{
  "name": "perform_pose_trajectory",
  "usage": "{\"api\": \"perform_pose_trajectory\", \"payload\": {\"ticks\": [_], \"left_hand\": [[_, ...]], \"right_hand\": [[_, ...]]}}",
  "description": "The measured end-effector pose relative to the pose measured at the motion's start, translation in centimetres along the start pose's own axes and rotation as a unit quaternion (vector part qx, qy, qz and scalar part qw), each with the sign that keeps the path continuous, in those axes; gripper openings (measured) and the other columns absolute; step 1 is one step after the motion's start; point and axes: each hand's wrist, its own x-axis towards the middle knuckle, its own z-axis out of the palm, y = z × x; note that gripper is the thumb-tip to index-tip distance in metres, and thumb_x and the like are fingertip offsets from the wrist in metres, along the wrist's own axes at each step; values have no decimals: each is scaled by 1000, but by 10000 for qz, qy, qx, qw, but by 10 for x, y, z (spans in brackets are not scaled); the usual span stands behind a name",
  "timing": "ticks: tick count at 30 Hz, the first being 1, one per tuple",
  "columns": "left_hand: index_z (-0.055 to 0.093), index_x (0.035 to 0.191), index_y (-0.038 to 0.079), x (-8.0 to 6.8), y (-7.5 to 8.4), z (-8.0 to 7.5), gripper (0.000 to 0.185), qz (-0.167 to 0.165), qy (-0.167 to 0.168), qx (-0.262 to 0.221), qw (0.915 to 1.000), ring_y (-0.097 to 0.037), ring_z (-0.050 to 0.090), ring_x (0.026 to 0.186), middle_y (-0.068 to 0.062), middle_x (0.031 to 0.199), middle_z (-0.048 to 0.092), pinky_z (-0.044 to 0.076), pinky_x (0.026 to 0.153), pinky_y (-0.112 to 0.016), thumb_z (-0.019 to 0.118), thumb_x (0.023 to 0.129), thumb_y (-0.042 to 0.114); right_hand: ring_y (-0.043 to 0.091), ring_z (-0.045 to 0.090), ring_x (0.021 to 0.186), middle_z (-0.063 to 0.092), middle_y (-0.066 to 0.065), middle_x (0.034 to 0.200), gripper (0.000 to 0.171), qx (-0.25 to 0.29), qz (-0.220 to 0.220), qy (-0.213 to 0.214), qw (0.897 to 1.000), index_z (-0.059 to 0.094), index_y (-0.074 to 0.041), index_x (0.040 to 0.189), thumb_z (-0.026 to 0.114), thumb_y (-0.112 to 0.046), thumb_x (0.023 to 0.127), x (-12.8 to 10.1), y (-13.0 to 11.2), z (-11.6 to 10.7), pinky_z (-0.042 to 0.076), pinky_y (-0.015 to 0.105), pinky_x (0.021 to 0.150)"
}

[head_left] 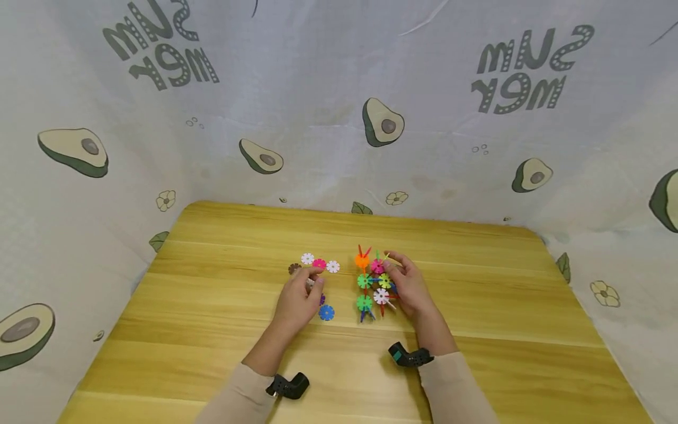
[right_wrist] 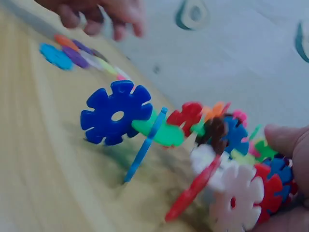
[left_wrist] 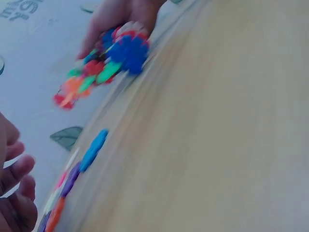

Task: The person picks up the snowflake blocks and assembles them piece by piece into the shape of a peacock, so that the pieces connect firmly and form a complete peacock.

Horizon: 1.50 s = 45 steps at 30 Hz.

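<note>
Fingers of the right hand (head_left: 410, 287) curl round the multicoloured interlocked plastic snowflake-disc cluster (head_left: 374, 284) (light, rigid, likely snap-apart); left hand (head_left: 296, 300) hovers relaxed, holding nothing.

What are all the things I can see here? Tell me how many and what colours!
Snowflake-disc model: one, many colours joined together, on the table right of centre, under the right hand.
Loose discs: several; white, pink, brown, purple and blue show; flat on the table left of the model.
Table: one, light wood.
Cloth: one, white with avocados and flowers, behind and beside the table.
Wrist cameras: two, black, one on each wrist.
Left hand: over the loose discs, fingertips at the pink one.
Right hand: holds the model's right side.
</note>
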Motion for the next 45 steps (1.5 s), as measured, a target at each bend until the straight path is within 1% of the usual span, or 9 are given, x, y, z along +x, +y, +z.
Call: {"api": "perform_pose_trajectory", "payload": {"ticks": [6, 12, 15, 20, 25, 32, 37, 42, 45], "left_hand": [[71, 115, 10, 7, -12, -21, 24, 43, 43, 805, 9967, -22, 59, 100, -6, 105, 66, 52, 86, -39, 73, 94, 22], [74, 109, 11, 12, -18, -33, 18, -16, -1015, 712, 9923, -13, 53, 77, 4, 82, 60, 48, 72, -28, 74, 93, 20], [76, 112, 14, 11, -18, -35, 20, 152, -1563, 858, 9839, -10, 51, 74, 4, 81, 60, 45, 68, -26, 74, 93, 21], [76, 117, 18, 7, -18, -33, 24, 622, -1844, 1632, 9672, -17, 59, 91, -1, 100, 67, 52, 82, -37, 74, 94, 25], [75, 113, 18, 6, -17, -29, 21, 633, -1756, 1783, 9661, -21, 62, 102, -1, 104, 68, 53, 92, -43, 75, 94, 26], [72, 104, 15, 10, -15, -29, 16, 180, -1727, 1461, 9739, -14, 51, 87, 4, 88, 58, 46, 81, -34, 77, 91, 21], [67, 98, 14, 11, -15, -29, 11, -224, -1558, 802, 9843, -13, 53, 86, 3, 89, 61, 47, 79, -32, 76, 93, 19], [66, 98, 12, 10, -16, -28, 9, -715, -1022, -340, 9916, -13, 56, 76, -2, 88, 65, 48, 66, -26, 69, 98, 21], [65, 99, 8, 11, -14, -26, 13, -1031, -795, -1260, 9835, -14, 56, 69, -4, 84, 65, 45, 57, -22, 70, 97, 20]], "right_hand": [[26, 62, 116, 60, 24, 141, 60, -1547, 165, 649, 9857, 42, -9, 154, 54, -42, 106, 0, 3, -40, 54, 32, 92], [44, 51, 133, 52, 23, 148, 57, -2350, -156, 1232, 9640, 42, -12, 155, 54, -37, 106, -7, -11, -45, 47, 56, 109], [44, 52, 132, 58, 23, 141, 45, -2621, -889, 1370, 9511, 56, -8, 144, 61, -26, 103, -15, -23, -28, 45, 60, 110], [39, 52, 134, 68, 15, 131, 35, -3221, -2019, 274, 9245, 70, -6, 125, 75, -19, 93, -34, -39, 18, 41, 61, 115], [25, 63, 112, 70, 4, 116, 36, -3818, -1834, -1255, 8971, 71, -12, 120, 79, -32, 91, -50, -37, 60, 55, 48, 96], [13, 54, 88, 58, 0, 99, 34, -4288, -1890, -1793, 8650, 68, -15, 110, 82, -35, 87, -55, -21, 84, 52, 34, 79], [11, 55, 82, 59, -3, 93, 22, -3865, -1780, -1693, 8890, 66, -16, 99, 82, -25, 88, -50, -14, 84, 53, 31, 75], [7, 61, 76, 68, 0, 86, 11, -2293, -1421, -1067, 9570, 65, -14, 96, 76, -15, 93, -38, -1, 86, 53, 20, 67], [10, 68, 86, 72, 8, 96, 8, -1123, -1247, -701, 9833, 68, -9, 100, 73, -9, 94, -35, 4, 87, 57, 18, 75]]}}
